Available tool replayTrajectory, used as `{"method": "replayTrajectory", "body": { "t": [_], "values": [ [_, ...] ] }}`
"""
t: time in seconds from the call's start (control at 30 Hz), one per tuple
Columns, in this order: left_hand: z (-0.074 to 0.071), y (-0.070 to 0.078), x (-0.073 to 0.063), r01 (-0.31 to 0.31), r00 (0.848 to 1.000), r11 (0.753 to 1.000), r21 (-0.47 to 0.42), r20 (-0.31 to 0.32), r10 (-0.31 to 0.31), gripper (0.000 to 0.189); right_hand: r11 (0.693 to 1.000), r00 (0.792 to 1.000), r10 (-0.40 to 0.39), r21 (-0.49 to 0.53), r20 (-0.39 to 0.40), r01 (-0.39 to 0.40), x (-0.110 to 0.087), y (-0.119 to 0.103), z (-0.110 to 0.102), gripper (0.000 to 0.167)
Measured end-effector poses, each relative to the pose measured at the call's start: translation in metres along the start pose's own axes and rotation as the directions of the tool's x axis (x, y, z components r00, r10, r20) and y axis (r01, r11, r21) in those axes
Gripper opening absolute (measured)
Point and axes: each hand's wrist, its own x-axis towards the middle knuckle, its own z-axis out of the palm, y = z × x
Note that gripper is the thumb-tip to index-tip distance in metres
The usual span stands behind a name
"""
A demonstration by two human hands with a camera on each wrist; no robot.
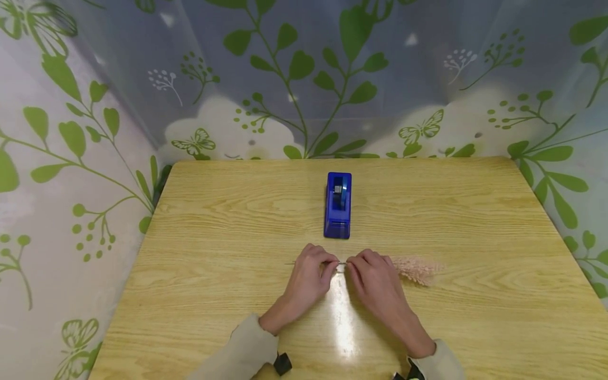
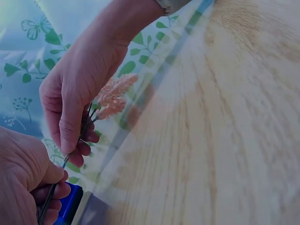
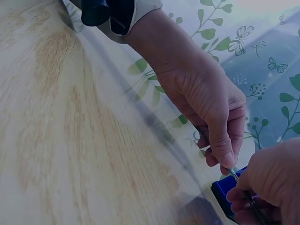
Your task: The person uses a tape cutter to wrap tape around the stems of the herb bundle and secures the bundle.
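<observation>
A spray of dried-looking pink pampas grass with a fluffy plume (image 1: 418,270) lies crosswise over the table, its thin dark stem (image 1: 342,263) running left. My left hand (image 1: 310,272) pinches the stem between thumb and fingers, and a short length sticks out beyond it on the left. Close beside it, my right hand (image 1: 379,278) pinches the same stem nearer the plume. Only a small gap separates the two sets of fingertips. In the left wrist view, the plume (image 2: 112,96) shows behind the right hand (image 2: 77,93); in the right wrist view it is out of sight.
A blue tape dispenser (image 1: 338,206) stands just beyond the hands on the wood-grain table (image 1: 214,221). Patterned curtains (image 1: 304,79) with green leaves and butterflies enclose the table's back and sides. Dark devices (image 1: 282,364) sit at the sleeve cuffs.
</observation>
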Motion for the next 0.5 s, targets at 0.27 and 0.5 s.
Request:
{"method": "replayTrajectory", "body": {
  "t": [0.27, 0.5],
  "values": [
    [0.0019, -0.0016, -0.0008, -0.013, 1.0, 1.0, -0.02, -0.016, 0.013, 0.005, 1.0, 1.0, -0.009, -0.013, -0.014, 0.009, 0.0008, 0.0015, 0.0016, 0.004],
    [0.0015, -0.0018, -0.0003, -0.009, 1.0, 1.0, -0.007, -0.019, 0.009, 0.004, 1.0, 0.999, -0.022, -0.016, -0.039, 0.021, 0.0024, 0.0038, 0.002, 0.009]
  ]
}}
